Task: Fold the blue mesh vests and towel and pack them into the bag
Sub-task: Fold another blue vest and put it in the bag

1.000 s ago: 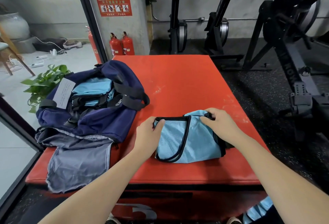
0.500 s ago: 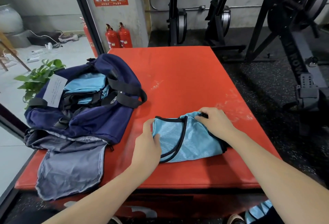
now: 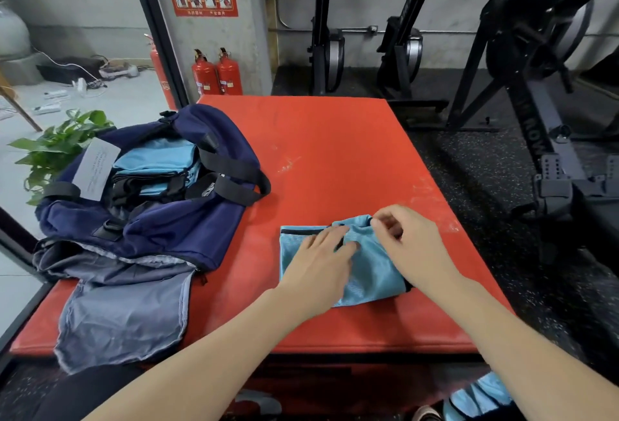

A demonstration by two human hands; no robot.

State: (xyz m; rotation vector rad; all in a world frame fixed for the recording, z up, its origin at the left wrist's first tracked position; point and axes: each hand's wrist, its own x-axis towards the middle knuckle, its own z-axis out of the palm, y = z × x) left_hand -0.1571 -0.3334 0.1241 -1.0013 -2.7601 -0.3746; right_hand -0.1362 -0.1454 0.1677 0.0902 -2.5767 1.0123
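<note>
Two hands work the blue vest (image 3: 368,273) on the red mat (image 3: 335,152), right of the bag (image 3: 150,219): left hand (image 3: 321,266) presses flat, right hand (image 3: 412,246) pinches its far edge, so smooth it, then fold tight.

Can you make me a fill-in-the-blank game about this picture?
1. The left hand lies flat on the ____ mesh vest.
2. The navy bag sits on the ____ mat.
3. Folded vests already lie inside the ____.

Missing words: blue, red, bag.
</note>
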